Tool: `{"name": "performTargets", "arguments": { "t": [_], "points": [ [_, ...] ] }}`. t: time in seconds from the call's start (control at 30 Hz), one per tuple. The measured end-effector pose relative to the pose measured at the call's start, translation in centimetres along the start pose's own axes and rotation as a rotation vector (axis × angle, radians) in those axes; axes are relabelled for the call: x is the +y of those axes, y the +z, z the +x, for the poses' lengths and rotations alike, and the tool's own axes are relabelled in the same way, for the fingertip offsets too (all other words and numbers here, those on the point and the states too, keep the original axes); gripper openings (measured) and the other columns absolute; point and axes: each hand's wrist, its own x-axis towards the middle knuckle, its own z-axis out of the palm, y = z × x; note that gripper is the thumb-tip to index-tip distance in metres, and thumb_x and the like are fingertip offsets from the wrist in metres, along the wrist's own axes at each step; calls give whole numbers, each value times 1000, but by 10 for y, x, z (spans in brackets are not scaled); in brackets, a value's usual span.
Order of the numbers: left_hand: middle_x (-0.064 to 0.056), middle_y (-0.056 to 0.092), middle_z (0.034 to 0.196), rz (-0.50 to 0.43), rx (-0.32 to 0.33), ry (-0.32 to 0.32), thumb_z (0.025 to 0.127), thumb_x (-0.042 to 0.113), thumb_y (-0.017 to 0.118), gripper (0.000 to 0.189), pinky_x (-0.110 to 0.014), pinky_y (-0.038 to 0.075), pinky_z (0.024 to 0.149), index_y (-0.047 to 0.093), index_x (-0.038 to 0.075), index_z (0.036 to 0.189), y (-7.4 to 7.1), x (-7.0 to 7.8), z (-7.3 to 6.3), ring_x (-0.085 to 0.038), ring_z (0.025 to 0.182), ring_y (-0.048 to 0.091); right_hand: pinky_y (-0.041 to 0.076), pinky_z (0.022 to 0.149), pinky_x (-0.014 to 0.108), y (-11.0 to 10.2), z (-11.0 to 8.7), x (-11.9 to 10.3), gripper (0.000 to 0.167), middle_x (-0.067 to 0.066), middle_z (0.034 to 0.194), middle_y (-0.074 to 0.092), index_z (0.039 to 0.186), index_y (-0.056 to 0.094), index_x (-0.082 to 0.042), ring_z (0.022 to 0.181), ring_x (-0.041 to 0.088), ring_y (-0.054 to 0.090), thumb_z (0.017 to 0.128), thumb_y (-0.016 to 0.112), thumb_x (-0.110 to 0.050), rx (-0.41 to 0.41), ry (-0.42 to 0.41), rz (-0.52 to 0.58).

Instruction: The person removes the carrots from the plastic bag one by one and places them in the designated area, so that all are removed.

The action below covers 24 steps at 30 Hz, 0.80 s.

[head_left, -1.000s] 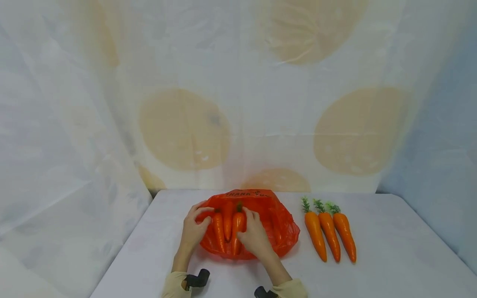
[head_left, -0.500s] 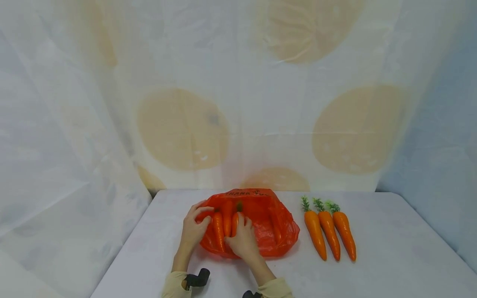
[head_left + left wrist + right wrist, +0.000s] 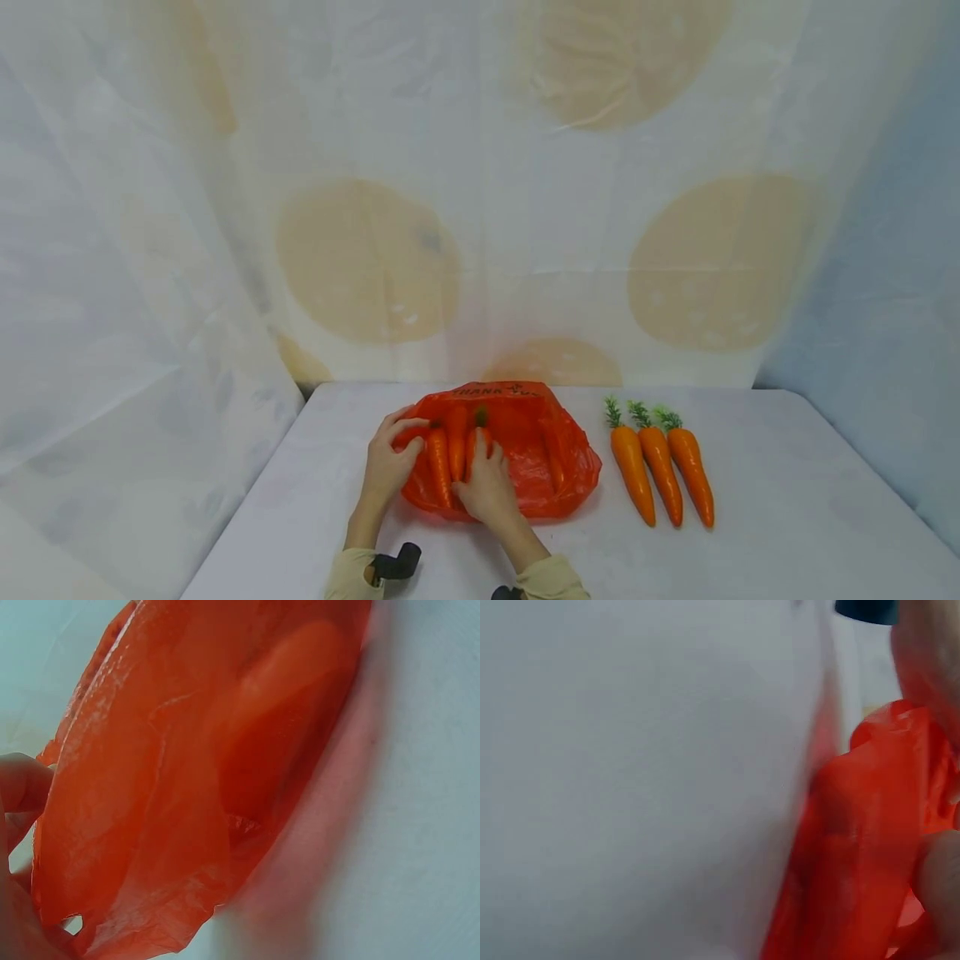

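Note:
A red plastic bag (image 3: 525, 475) lies on the table with its mouth spread toward me, lettering along its upper rim. My left hand (image 3: 386, 462) pinches the bag's left rim, also visible at the edge of the left wrist view. Inside, a left carrot (image 3: 440, 471) and a middle carrot (image 3: 457, 433) lie side by side. My right hand (image 3: 487, 487) reaches in and grips a third carrot (image 3: 480, 437), thumb on its left and fingers over it, hiding its lower part. Another orange shape (image 3: 553, 462) shows at the bag's right side. The right wrist view shows mostly the bag's outside.
Three carrots with green tops, a left one (image 3: 633, 475), a middle one (image 3: 662, 475) and a right one (image 3: 692, 475), lie in a row right of the bag. A white table (image 3: 780, 492) carries everything, and a patterned curtain (image 3: 480, 208) hangs behind it.
My right hand has moved left and slightly down, coming over the third carrot and covering its lower part. My left hand stays at the bag's rim.

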Motion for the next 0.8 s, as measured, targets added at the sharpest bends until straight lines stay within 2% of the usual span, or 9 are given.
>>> {"name": "performTargets", "arguments": {
  "t": [0.1,0.13,0.33,0.37,0.57,0.67,0.8],
  "points": [
    [-5,57,137,-5,1,15,87,0,62,24,-55,35,110,75,9,106,0,-1,-2,-29,131,49,46,96,62,2,0,7,86,34,136,40,147,34,2,122,51,43,76,82,-7,15,-24,-24],
    [-7,56,137,-9,0,12,87,-1,62,24,-56,34,111,74,7,106,0,4,-3,-30,131,48,46,95,62,5,1,11,85,34,136,41,147,35,1,122,50,43,76,81,-6,22,-29,-30],
    [-6,56,138,-5,-7,2,87,-2,62,25,-55,32,112,75,9,106,0,2,-3,-30,132,48,47,96,59,4,6,17,80,32,128,49,146,40,0,120,48,43,76,78,-1,-7,-35,-38],
    [-4,56,138,0,-7,7,87,-1,63,25,-55,33,112,75,10,106,1,-3,-2,-28,132,48,46,97,59,1,6,15,79,32,127,50,145,41,1,120,49,44,76,78,0,-14,-37,-34],
    [-6,56,138,10,-8,9,87,0,63,25,-56,34,111,74,8,107,0,-3,-1,-30,131,48,36,106,63,-2,10,17,75,33,127,54,143,44,2,123,56,44,76,76,1,-25,-43,-22],
    [-6,56,138,12,-7,8,86,0,63,25,-56,34,111,74,8,108,0,-4,-1,-30,131,48,31,110,62,-4,12,17,74,31,129,55,143,44,3,125,53,46,76,75,2,-38,-46,-4],
    [-6,55,138,8,-12,5,87,0,63,26,-57,34,111,74,8,108,1,-4,0,-30,131,48,37,108,59,-7,12,17,72,25,127,60,141,47,3,120,44,54,75,74,6,-13,-46,40]
  ]
}}
